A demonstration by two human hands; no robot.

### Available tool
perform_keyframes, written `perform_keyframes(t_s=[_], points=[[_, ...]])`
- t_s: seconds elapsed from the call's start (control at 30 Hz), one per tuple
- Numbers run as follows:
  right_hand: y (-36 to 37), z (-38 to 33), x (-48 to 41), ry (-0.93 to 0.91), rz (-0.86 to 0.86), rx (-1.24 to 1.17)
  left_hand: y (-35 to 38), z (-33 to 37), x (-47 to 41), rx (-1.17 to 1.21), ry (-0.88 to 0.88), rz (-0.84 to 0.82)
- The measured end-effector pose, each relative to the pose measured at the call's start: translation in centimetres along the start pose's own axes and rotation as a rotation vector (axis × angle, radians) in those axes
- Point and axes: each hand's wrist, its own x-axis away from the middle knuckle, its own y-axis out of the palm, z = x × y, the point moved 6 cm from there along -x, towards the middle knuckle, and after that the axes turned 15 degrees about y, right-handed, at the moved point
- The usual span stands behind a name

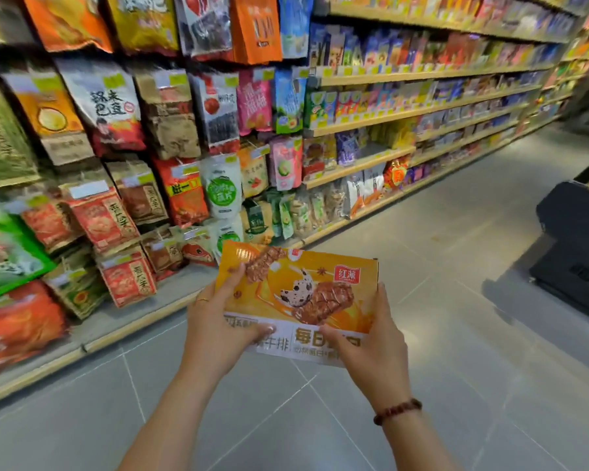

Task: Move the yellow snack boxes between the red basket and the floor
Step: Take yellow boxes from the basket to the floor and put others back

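Yellow snack box (pixel 300 294): held up over the grey floor (pixel 456 232) of a shop aisle, touching neither floor nor shelf.
Hands: left hand (pixel 215 331) grips the box's left edge, right hand (pixel 371 351) its near right corner, thumbs on the front.
Progress: one box apparently mid-carry; red basket out of view, so the tally cannot be told.
Writing: red badge (pixel 347 274) reads 红派; white band (pixel 306 338) shows 每日.
Shelves (pixel 361 164): snack bags (pixel 102 107), left and far.
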Motion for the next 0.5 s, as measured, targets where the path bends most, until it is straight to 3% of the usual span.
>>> perform_keyframes(t_s=[0.3,0.5], points=[[12.3,-10.7,-1.9,-0.103,-0.117,-0.034,-11.8,-8.4,-5.1,-0.138,-0.05,0.108],[21.9,-18.8,-1.4,-0.26,-0.294,0.015,-21.3,-14.1,-4.3,-0.195,-0.166,0.304]])
